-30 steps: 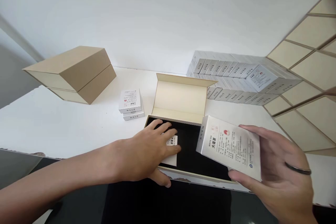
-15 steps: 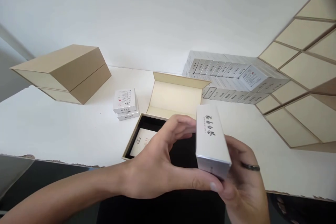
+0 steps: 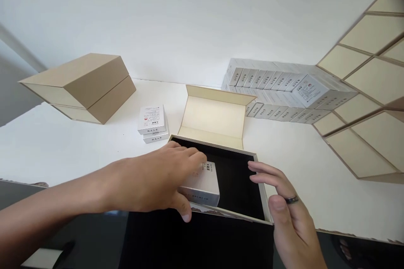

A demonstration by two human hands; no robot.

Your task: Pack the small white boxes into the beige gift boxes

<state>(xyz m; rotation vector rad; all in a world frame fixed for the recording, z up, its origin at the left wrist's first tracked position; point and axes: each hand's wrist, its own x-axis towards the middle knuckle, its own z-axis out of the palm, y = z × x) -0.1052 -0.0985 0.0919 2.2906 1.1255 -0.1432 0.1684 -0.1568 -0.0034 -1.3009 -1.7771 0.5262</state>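
Observation:
An open gift box [image 3: 233,217] with a black interior lies in front of me, its cream lid [image 3: 214,115] folded back. My left hand [image 3: 158,176] reaches into its left half, fingers over the top of a small white tea box [image 3: 202,187] and thumb at its near side. That hand hides the left end of the gift box. My right hand [image 3: 290,210], with a dark ring on one finger, is open at the gift box's right rim, fingertips over the edge and nothing held.
Two small white boxes [image 3: 152,119] are stacked left of the lid. Further left stand tan gift boxes [image 3: 97,88]. Rows of small white boxes [image 3: 274,86] line the back right, beside a stack of cream gift boxes [image 3: 375,143]. The white table's ragged front edge [image 3: 341,234] runs close to me.
The small box held up between both hands is no longer raised. My left hand has moved down and left onto a small box inside the gift box. My right hand has opened, empty.

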